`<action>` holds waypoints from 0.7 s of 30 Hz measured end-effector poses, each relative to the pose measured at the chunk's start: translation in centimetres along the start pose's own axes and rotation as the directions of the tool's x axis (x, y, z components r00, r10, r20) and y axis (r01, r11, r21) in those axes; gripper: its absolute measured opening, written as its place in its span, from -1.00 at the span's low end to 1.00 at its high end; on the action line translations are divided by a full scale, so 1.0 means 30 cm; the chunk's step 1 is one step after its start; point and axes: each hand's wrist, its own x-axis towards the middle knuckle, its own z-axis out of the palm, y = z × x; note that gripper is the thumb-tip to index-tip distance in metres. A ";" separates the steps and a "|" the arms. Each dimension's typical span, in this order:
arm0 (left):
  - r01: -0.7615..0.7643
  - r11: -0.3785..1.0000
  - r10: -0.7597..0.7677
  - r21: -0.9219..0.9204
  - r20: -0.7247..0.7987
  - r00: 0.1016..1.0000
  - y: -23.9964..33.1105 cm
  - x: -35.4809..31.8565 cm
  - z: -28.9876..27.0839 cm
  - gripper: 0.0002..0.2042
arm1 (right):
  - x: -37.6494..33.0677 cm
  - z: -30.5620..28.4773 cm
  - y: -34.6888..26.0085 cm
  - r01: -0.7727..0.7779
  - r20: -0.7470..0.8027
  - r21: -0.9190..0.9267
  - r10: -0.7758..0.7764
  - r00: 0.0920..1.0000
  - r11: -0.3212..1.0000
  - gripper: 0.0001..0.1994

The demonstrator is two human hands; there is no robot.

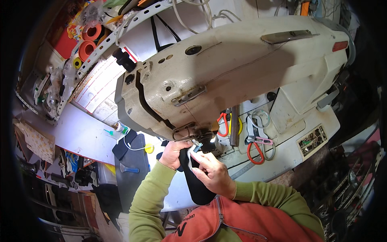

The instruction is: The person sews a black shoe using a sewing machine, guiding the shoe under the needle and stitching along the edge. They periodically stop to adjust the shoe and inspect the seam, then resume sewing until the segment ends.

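Note:
A black fabric piece [198, 190] with a pale strip [191, 156] along its upper edge hangs below the head of a large cream sewing machine [242, 60]. My left hand [173, 154] is closed on its left side, thumb close to the machine's lower end. From the right, my right hand [215, 174] pinches the pale strip and the fabric's edge, fingers bent. A small bluish patch shows by the fingertips. The machine's head hides the needle area, so I cannot see whether the fabric lies under the foot.
Right of the hands lie red-handled scissors [255, 154], grey-handled scissors [265, 119] and a small parts tray [312, 141]. To the left are a dark board [128, 183], a blue-handled tool [130, 169] and a yellow round object [149, 148]. Orange spools [86, 49] stand far left.

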 end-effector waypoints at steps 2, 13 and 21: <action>-0.004 1.000 0.004 0.000 -0.002 1.000 0.001 0.002 -0.009 -0.84 | 0.005 0.004 0.004 0.025 -0.012 -0.017 -0.025 1.000 1.000 -0.61; -0.134 0.986 0.151 0.099 -0.202 0.968 -0.029 -0.022 0.071 -0.85 | 0.014 -0.032 -0.003 0.023 0.033 -0.034 -0.022 0.999 0.999 -0.62; -0.129 0.990 0.138 0.062 -0.174 0.975 -0.039 -0.039 0.049 -0.80 | 0.028 -0.048 -0.020 0.026 0.079 -0.038 -0.023 0.997 0.999 -0.64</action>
